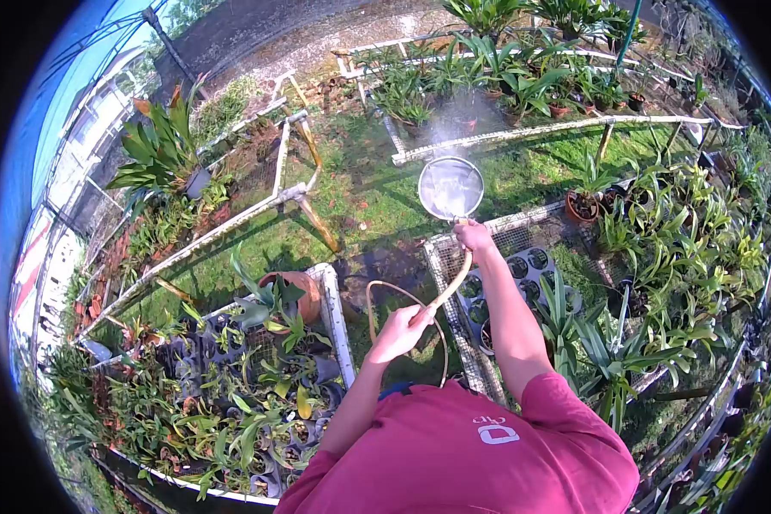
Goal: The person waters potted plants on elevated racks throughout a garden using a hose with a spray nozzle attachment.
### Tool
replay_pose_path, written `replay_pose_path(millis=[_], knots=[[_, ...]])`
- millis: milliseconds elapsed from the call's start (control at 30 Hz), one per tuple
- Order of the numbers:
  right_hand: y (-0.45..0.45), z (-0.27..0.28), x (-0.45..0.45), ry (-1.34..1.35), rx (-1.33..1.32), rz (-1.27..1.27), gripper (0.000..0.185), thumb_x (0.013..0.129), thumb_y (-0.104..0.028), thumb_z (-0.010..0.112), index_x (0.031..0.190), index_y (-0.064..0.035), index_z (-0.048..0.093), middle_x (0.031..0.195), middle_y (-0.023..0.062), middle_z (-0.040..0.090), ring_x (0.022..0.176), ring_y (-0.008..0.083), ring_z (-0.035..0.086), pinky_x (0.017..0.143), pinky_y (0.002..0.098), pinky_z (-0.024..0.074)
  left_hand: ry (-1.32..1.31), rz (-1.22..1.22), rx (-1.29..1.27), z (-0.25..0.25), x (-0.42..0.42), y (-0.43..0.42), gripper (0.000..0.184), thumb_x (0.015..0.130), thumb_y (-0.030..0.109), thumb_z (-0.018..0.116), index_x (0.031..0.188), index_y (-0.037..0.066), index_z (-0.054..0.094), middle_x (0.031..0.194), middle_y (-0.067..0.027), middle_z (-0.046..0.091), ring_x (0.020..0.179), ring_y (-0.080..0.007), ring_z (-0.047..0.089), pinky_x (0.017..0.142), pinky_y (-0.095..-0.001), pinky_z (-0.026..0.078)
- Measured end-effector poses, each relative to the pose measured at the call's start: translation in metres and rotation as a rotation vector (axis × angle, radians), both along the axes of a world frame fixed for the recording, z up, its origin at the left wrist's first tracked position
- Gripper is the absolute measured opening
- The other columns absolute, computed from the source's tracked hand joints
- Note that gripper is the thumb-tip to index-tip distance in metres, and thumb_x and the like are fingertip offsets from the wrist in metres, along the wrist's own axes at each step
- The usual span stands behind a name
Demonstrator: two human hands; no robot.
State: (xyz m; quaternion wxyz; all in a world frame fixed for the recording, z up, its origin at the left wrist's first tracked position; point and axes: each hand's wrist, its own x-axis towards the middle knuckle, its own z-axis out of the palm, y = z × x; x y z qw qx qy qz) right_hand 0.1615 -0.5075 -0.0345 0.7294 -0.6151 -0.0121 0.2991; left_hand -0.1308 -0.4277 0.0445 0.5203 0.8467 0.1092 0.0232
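Spray: under way, a white plume of water [463, 122] drifting from the spray head toward the potted plants [488, 81] on the far bench.
Progress: apparently partial; the plants on the left and right benches lie outside the visible plume. Which leaves are already wet cannot be told at this scale.
Spray head: a broad, round disc [451, 188] with a pale face and darker rim, held out ahead of the body above the ground between the benches.
Right hand: fingers wrapped around the hose's front end [471, 236], just behind the spray head.
Left hand: clasped [400, 335] around the hose, farther back and nearer the torso.
Hose: tan, smooth and flexible [451, 289]; straight between the hands, then curving in a loose loop.
Bench rails: long, pale, patchy-surfaced bars [531, 136] edging the far bench.
Right bench: wire mesh [518, 237] carrying a grey tray with round holes [520, 267] and a rounded terracotta pot [582, 208].
Left bench: crowded with leafy plants, a larger terracotta pot [303, 296] near its corner.
Foliage: mostly long, strap-shaped green leaves [604, 347].
Ground: short grass [351, 190] with bare, dark patches.
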Motion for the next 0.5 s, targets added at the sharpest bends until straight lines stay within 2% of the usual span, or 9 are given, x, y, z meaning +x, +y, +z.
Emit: replay_pose_path(millis=[133, 267, 367, 500], knots=[[0.003, 0.012, -0.014, -0.009, 0.061, -0.139, 0.011, 0.084, -0.002, 0.058, 0.095, -0.0046, 0.058, 0.063, -0.0004, 0.051, 0.042, 0.0104, 0.043, 0.038, 0.0275, 0.0345, 0.043, 0.018, -0.015, -0.015, -0.005, 0.015, 0.034, 0.1, 0.031, 0.057, 0.085, 0.002, 0.065, 0.062, 0.0069, 0.037, 0.057, -0.0046, 0.035, 0.05, -0.0267, 0.029], [0.007, 0.008, -0.004, -0.061, 0.041, -0.413, 0.013, 0.086, -0.003, 0.057, 0.097, -0.0076, 0.056, 0.063, 0.0008, 0.051, 0.04, 0.0123, 0.044, 0.036, 0.0293, 0.0352, -0.018, 0.103, 0.037, -0.022, 0.001, 0.028, 0.036, 0.098, 0.033, 0.058, 0.089, -0.001, 0.065, 0.06, -0.009, 0.05, 0.055, -0.014, 0.045, 0.053, -0.034, 0.038], [-0.001, 0.021, -0.001, -0.101, 0.005, -0.509, 0.012, 0.086, -0.003, 0.057, 0.098, -0.0069, 0.056, 0.064, 0.0011, 0.052, 0.041, 0.0122, 0.044, 0.036, 0.0297, 0.0353, -0.039, 0.087, 0.072, -0.025, 0.006, 0.025, 0.035, 0.097, 0.034, 0.06, 0.091, 0.0, 0.064, 0.06, -0.0098, 0.05, 0.055, -0.0143, 0.045, 0.053, -0.0349, 0.037], [-0.022, 0.034, 0.002, -0.106, 0.025, -0.499, 0.013, 0.088, -0.006, 0.058, 0.101, -0.0069, 0.057, 0.063, 0.0008, 0.051, 0.041, 0.0119, 0.043, 0.036, 0.0293, 0.035, -0.065, 0.034, 0.06, -0.018, 0.017, 0.022, 0.034, 0.096, 0.034, 0.06, 0.09, 0.0, 0.063, 0.062, -0.0139, 0.052, 0.054, -0.0215, 0.049, 0.054, -0.0381, 0.039]])
